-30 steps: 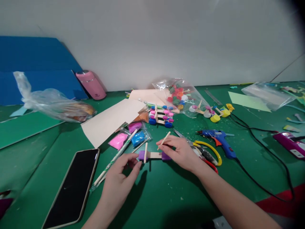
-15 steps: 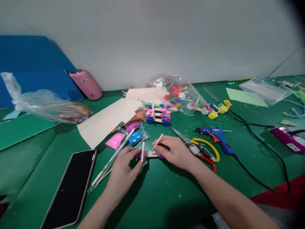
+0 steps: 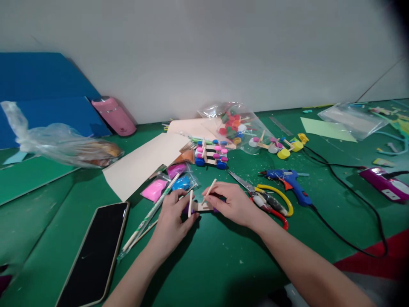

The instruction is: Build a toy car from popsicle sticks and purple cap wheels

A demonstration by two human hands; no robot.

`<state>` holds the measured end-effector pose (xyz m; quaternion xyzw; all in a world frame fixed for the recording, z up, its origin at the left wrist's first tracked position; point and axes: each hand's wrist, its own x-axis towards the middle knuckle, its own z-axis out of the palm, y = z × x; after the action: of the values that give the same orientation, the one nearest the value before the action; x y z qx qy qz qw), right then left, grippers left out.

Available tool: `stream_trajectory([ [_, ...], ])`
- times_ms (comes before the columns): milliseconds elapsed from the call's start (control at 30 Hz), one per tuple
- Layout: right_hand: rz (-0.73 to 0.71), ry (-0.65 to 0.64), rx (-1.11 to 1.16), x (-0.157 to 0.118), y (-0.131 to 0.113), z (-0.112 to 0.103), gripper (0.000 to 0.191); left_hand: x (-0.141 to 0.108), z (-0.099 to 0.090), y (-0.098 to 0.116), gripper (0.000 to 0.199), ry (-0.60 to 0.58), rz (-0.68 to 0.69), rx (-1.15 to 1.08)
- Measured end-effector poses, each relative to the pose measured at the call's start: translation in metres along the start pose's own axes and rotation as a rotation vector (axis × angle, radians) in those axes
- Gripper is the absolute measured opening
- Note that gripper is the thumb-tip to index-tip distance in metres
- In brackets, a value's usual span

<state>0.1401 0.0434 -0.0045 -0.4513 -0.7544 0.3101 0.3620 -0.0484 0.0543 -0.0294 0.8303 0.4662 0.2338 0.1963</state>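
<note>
Green tabletop (image 3: 230,273): our left hand (image 3: 171,219) closes round the wooden piece (image 3: 203,208) at centre, best braced firmly, while our right (image 3: 234,204), at three o'clock, pinches a slanted stick (image 3: 210,190); wheeled models (image 3: 211,155) lie toward twelve.

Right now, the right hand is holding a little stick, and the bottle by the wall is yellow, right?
Not quite: the head view shows that the bottle by the wall is pink. The right hand is holding a little stick.
</note>
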Motion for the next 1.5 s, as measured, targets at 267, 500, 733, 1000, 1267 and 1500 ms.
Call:
stream_trajectory([
  [267, 0.063, -0.004, 0.071, 0.003, 0.0, -0.006, 0.016, 0.01, -0.011, 0.002, 0.01, -0.106, 0.01, -0.039],
  [500, 0.138, -0.069, 0.155, 0.012, -0.003, -0.015, 0.017, 0.014, -0.02, 0.007, 0.023, -0.202, -0.209, -0.469],
  [733, 0.243, -0.087, 0.291, 0.014, 0.005, -0.007, 0.024, 0.01, -0.018, 0.013, 0.022, -0.287, -0.458, -0.857],
  [1000, 0.324, -0.101, 0.411, 0.011, 0.008, 0.002, 0.029, 0.004, -0.009, 0.013, 0.019, -0.29, -0.549, -1.085],
  [1267, 0.333, -0.088, 0.421, 0.009, 0.006, 0.004, 0.028, 0.002, -0.01, 0.015, 0.018, -0.271, -0.563, -1.135],
  [1500, 0.337, -0.093, 0.431, 0.009, 0.005, 0.006, 0.032, 0.001, -0.007, 0.014, 0.02, -0.276, -0.547, -1.16],
])
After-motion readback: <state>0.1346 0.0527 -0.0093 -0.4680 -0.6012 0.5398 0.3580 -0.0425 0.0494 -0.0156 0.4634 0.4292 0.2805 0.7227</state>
